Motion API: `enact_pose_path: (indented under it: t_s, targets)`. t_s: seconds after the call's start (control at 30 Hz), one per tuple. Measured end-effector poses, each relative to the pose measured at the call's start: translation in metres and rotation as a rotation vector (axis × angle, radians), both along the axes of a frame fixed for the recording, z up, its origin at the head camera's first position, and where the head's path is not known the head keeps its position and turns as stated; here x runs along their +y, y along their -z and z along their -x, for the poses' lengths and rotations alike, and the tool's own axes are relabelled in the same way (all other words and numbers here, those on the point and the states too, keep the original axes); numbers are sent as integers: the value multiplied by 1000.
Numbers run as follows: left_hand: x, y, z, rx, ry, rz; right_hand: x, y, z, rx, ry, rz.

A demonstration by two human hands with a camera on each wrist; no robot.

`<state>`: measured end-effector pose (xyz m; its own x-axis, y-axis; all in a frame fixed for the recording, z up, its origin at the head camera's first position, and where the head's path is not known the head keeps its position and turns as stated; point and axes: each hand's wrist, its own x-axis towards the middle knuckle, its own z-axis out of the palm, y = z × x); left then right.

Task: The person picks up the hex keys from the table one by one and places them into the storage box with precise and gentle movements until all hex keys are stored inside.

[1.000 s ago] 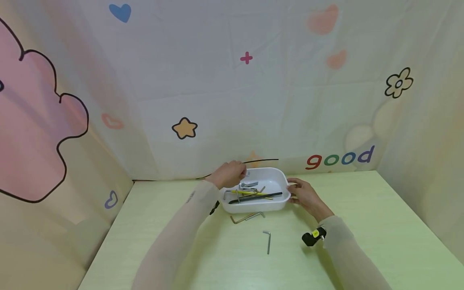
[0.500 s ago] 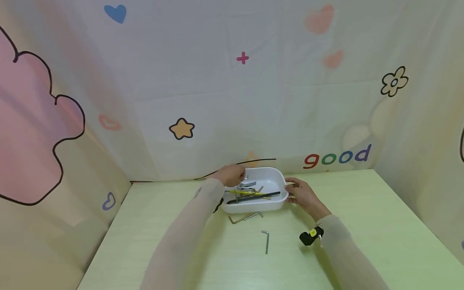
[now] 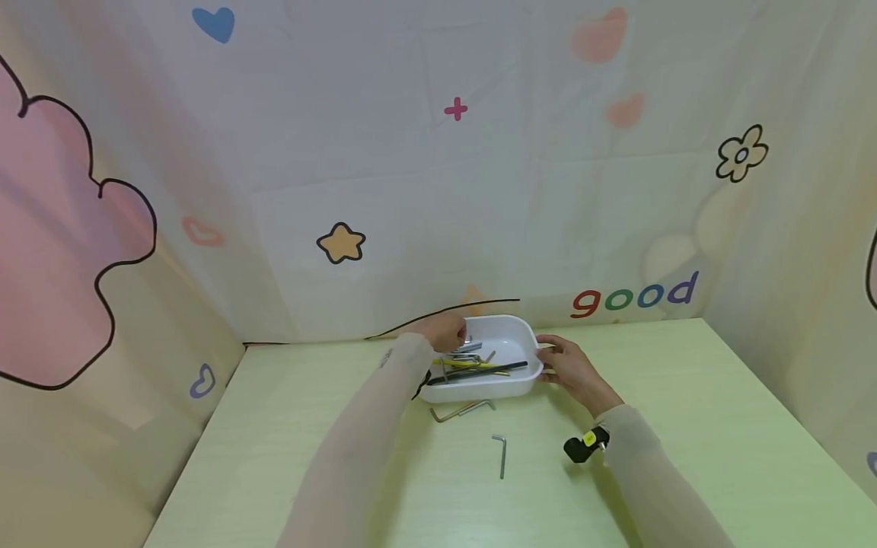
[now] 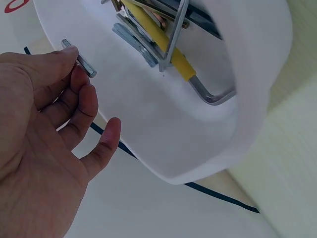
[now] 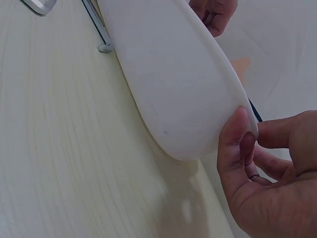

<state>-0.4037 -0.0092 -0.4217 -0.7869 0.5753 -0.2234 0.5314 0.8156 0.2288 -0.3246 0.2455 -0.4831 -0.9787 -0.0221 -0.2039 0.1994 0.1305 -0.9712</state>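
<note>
My left hand (image 3: 445, 332) is at the back left of a white plastic tray (image 3: 479, 392). Between thumb and fingertips it pinches a short silver metal piece, probably a hex key (image 4: 79, 58), over the tray's inside; its little finger is extended by the rim. My right hand (image 5: 272, 183) grips the tray's right end, thumb and fingers on either side of the rim. Inside the tray lie several hex keys, among them one with a yellow sleeve (image 4: 156, 37) and a long black one (image 3: 503, 368).
In front of the tray, a bronze hex key (image 3: 448, 416) and a silver one (image 3: 483, 406) lie close together. Another silver hex key (image 3: 503, 457) lies nearer on the pale table (image 3: 548, 502). A printed cloth (image 3: 411, 190) hangs right behind the tray.
My left hand has shifted slightly to the right, further over the tray, its forearm swinging the same way. The right hand keeps its grip on the rim. The head view has turned slightly.
</note>
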Motion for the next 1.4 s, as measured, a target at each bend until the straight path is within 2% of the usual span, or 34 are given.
enact_pose_path:
  t_s: [0.3,0.5,0.73,0.9,1.07,1.2,1.4]
  targets:
    - [-6,-5,-1,4,-37,31,-4,-4,4,2,-7,-24]
    - [-11,-3,-3,18,-41,-9,-5,-3,5,-4,-8,-26]
    - [-14,-8,-12,107,60,-8,-5,-2,5,8,8,-33]
    - [-18,-12,-24,131,88,0,-5,-3,2,-1,12,-41]
    - [-20,-13,-33,214,146,40,-5,-3,1,-6,13,-34]
    - [-19,-13,-38,263,161,44,-3,-2,1,0,13,-40]
    - [-20,-14,-53,354,176,44,-3,-1,2,-10,24,-39]
